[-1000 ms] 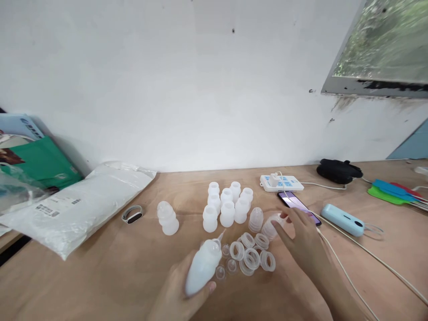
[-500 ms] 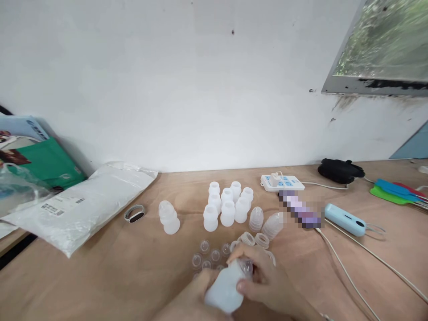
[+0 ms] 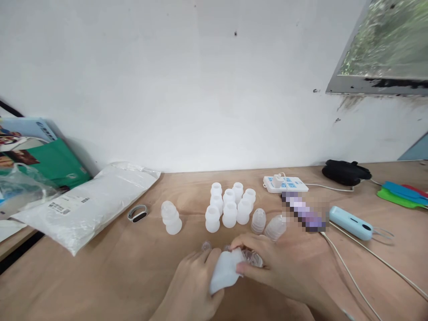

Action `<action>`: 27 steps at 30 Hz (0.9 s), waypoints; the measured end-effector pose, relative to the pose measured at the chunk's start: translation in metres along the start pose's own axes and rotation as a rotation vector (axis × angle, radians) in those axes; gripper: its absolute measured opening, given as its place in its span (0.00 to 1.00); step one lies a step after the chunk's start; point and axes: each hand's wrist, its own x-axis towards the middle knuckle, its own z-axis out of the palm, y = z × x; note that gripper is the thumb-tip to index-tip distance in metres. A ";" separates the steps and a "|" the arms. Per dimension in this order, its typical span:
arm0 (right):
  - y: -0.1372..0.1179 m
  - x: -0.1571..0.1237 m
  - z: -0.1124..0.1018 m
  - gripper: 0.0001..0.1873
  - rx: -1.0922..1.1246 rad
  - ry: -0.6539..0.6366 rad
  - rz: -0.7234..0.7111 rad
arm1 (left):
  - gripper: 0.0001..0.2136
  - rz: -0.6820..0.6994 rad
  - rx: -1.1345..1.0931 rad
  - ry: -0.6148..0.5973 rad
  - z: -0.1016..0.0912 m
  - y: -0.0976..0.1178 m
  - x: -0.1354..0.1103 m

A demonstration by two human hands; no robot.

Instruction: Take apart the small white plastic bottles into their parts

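Low in the head view, my left hand (image 3: 197, 278) is closed around the body of a white baby bottle (image 3: 224, 273), which lies tilted with its neck to the right. At that neck, the fingers of my right hand (image 3: 267, 258) grip a clear nipple and collar (image 3: 251, 257); how the pieces fit together is hidden by the fingers. Just beyond my hands a small clear nipple (image 3: 206, 246) lies on the table, with others hidden. Several white bottle bodies (image 3: 229, 215) stand upright behind. Right of them are a clear cap (image 3: 258, 220) and a tilted stack of clear caps (image 3: 276, 227).
Left of the group, a capped bottle (image 3: 171, 218) stands apart. Beyond it lie a fitness band (image 3: 137, 214) and a white plastic parcel (image 3: 90, 200). A power strip (image 3: 286, 183), a blurred-out phone (image 3: 303, 211), a light-blue device (image 3: 350, 223) and cables (image 3: 354, 278) occupy the right side.
Both hands have turned the bottle and moved slightly up, now covering most of the loose nipples and collars. My left hand's back shows more. The camera view has shifted slightly.
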 end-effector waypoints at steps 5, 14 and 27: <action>0.006 -0.001 -0.002 0.35 0.052 0.005 0.010 | 0.17 -0.050 -0.115 0.015 0.002 -0.008 -0.002; 0.017 -0.001 -0.014 0.13 -0.043 0.227 -0.137 | 0.23 -0.202 -0.800 -0.124 -0.002 -0.042 -0.002; 0.053 0.006 -0.009 0.17 -0.104 0.531 -0.012 | 0.18 -0.288 -0.784 0.641 0.033 -0.075 0.088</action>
